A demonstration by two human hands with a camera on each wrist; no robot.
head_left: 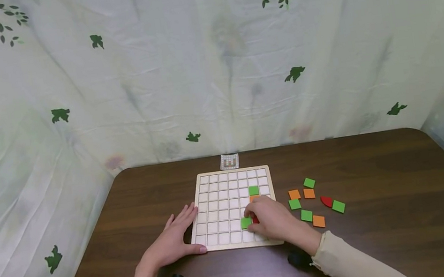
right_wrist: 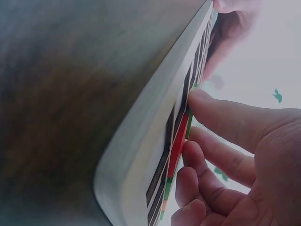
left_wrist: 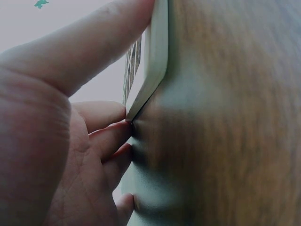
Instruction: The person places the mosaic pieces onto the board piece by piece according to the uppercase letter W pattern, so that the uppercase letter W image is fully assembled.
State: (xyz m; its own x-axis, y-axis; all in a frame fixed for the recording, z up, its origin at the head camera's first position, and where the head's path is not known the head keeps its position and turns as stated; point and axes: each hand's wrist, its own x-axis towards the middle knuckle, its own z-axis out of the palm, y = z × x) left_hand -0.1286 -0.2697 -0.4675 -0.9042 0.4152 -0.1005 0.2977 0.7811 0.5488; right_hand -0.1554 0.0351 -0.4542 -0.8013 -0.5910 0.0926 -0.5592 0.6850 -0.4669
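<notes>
A pale wooden board (head_left: 237, 245) with a grid of white squares lies flat on the table. My left hand (head_left: 170, 240) rests at its left side, fingers extended against the edge and thumb on the front-left corner. Over the board's right part, my right hand (head_left: 273, 216) pinches a green square tile (head_left: 246, 222) between thumb and index finger, low on the grid. A red piece (right_wrist: 177, 146) sits on the board beside that tile, partly hidden by the hand. Farther up that column are an orange tile (head_left: 254, 198) and a green tile (head_left: 253, 190).
Right of the board lie several loose green and orange tiles (head_left: 306, 215) and a red rounded piece (head_left: 326, 201). A small printed card (head_left: 229, 161) is behind the board at the table's far edge. A leaf-patterned cloth (head_left: 203, 65) hangs behind the brown table (head_left: 385, 210).
</notes>
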